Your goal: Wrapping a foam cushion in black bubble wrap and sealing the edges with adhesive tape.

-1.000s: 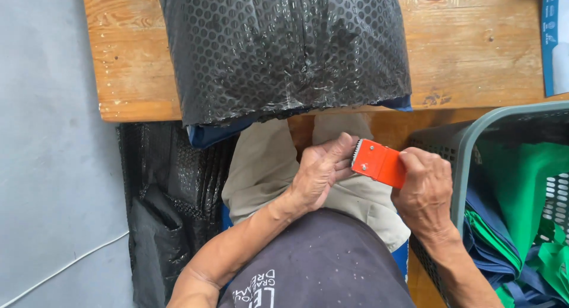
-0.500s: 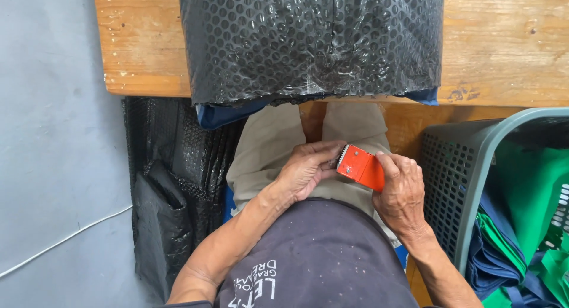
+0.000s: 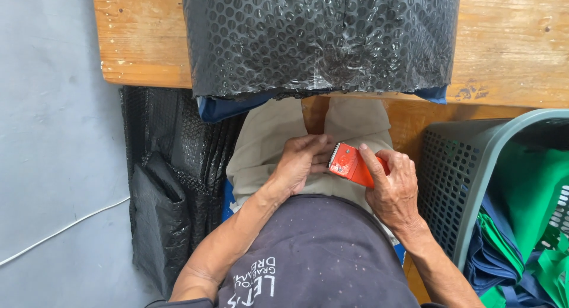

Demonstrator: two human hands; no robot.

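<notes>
At the far left, a grey floor point(image 3: 53, 136) is seen, crossed by a thin white cable point(image 3: 65, 228). Beside it, folded sheets of black bubble wrap point(image 3: 172, 183) are stacked against the underside of a wooden surface point(image 3: 142, 41). On top of that surface, a large bundle wrapped in black bubble wrap point(image 3: 320, 38) is laid, with a strip of blue cloth point(image 3: 222, 108) showing under its near edge.

Below the bundle, beige trousers point(image 3: 267, 142) and a dark printed shirt point(image 3: 314, 254) are seen. The left hand point(image 3: 302, 163) is held over the lap with its fingers curled inward; its fingertips are brought up against the toothed end of a small orange tape cutter point(image 3: 351, 164), though whether anything is pinched in them cannot be told. The cutter is located above the lap, between the two hands and just below the edge of the surface. It is gripped by the right hand point(image 3: 392, 189), which is closed around its rear part, with the forefinger laid along the top.

At the right, a grey perforated basket point(image 3: 456, 183) is placed, touching the person's right side, and green bags point(image 3: 524, 207) with blue fabric point(image 3: 492, 254) are held inside it.
</notes>
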